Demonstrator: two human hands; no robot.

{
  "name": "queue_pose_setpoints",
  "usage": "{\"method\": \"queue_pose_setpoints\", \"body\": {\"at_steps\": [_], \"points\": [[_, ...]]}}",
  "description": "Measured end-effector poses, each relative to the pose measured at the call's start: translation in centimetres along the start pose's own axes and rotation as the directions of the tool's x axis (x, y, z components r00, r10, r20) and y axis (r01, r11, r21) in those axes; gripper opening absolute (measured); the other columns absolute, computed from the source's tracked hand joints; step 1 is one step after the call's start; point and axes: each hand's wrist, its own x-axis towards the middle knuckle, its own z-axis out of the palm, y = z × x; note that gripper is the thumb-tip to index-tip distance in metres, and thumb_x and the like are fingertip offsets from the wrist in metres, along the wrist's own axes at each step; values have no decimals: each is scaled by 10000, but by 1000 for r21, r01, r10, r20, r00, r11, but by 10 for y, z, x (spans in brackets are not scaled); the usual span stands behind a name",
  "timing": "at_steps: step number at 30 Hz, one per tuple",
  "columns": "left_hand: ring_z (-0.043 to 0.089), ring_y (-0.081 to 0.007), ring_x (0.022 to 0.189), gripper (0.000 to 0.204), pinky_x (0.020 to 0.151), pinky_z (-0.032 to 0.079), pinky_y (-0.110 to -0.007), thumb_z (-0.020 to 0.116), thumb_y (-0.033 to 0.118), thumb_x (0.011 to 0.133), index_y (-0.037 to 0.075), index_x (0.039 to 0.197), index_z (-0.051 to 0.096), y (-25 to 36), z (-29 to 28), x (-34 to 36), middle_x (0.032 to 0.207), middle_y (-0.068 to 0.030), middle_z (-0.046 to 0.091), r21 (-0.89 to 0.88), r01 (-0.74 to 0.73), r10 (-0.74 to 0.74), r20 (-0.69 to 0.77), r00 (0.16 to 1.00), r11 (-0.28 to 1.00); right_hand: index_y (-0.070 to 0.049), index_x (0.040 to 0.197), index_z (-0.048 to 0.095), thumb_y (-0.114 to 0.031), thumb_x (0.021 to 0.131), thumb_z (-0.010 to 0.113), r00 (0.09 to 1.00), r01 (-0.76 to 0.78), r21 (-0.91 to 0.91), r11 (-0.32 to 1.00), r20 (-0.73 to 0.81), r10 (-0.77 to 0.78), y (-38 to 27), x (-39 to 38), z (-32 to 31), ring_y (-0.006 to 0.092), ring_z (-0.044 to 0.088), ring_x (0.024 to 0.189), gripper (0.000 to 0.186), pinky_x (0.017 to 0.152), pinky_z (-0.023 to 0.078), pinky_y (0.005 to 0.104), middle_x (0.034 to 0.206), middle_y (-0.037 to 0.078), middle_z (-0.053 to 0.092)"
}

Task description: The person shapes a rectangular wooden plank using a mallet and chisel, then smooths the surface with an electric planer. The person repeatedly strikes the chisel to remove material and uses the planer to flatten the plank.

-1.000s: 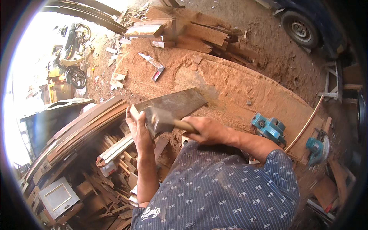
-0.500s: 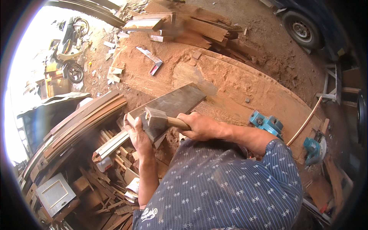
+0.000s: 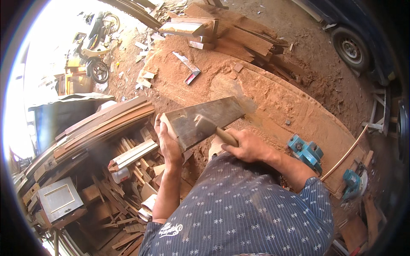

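Observation:
A thick, grey-brown wooden board point(image 3: 181, 123) is tilted in front of my body, its pale sawn end toward my left. My left hand point(image 3: 169, 143) is closed round that end, thumb and fingers along its edge. My right hand point(image 3: 249, 146) grips the short wooden handle of a hammer point(image 3: 226, 136). The hammer's blocky, brownish head lies over the board's upper face; whether it touches is hard to tell. Beyond the board is a sawdust-covered wooden slab point(image 3: 273, 100), with a try square point(image 3: 186, 68) lying on its far left part.
A teal power planer point(image 3: 305, 151) sits right of my right arm, and a teal circular saw point(image 3: 353, 183) farther right. Stacked planks point(image 3: 106, 121) and scrap wood point(image 3: 124, 213) lie left. More timber point(image 3: 239, 40), a motorbike point(image 3: 98, 47) and a vehicle wheel point(image 3: 351, 48) are beyond.
The hammer head has shifted from the board's left end toward its middle, and my right hand has moved right with it. The whole view has shifted slightly.

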Motion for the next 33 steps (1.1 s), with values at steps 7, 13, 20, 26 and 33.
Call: {"method": "queue_pose_setpoints", "body": {"at_steps": [7, 13, 20, 26, 33], "points": [[489, -243, 1285, 506, 1105, 410, -402, 372, 338, 1100, 91, 1542, 381, 13, 11, 7, 1462, -114, 456, 238, 19, -7, -49, 999, 971, -20, 1151, 641, -313, 938, 702, 972, 235, 45, 971, 4, -235, -25, 34, 12, 337, 703, 790, 368, 718, 529, 432, 863, 201, 713], [336, -321, 1424, 592, 1188, 269, -450, 488, 346, 1092, -12, 1541, 345, 14, -50, 27, 1581, -219, 293, 510, -288, 236, 167, 957, 811, 4, 1141, 653, -375, 881, 729, 969, 19, -129, 991, -241, -49, 20, 86, 37, 420, 698, 904, 466, 815, 551, 491, 936, 259, 712], [413, -296, 1350, 807, 1134, 342, -450, 694, 387, 950, 62, 1584, 314, 46, -65, 81, 1538, -192, 365, 316, -130, 2, 374, 927, 940, 56, 1035, 688, -292, 821, 712, 844, -200, -76, 977, -519, 132, 28, 47, 78, 431, 700, 960, 410, 854, 553, 486, 950, 294, 710], [369, -314, 1431, 787, 1179, 316, -461, 691, 416, 936, 82, 1557, 343, 53, -73, 130, 1584, -194, 339, 102, -479, 290, 680, 673, 872, 71, 1076, 671, -249, 832, 707, 530, -418, 131, 899, -769, 359, 50, 26, 93, 374, 728, 884, 404, 829, 569, 490, 901, 274, 718], [377, -349, 1420, 823, 1193, 271, -474, 681, 413, 928, 40, 1555, 300, 48, 41, 112, 1526, -240, 390, 17, -685, 242, 929, 280, 728, 34, 1125, 673, -288, 883, 700, 299, -613, 41, 789, -912, 280, 185, 31, 22, 360, 713, 857, 404, 801, 583, 477, 974, 249, 715]]}}
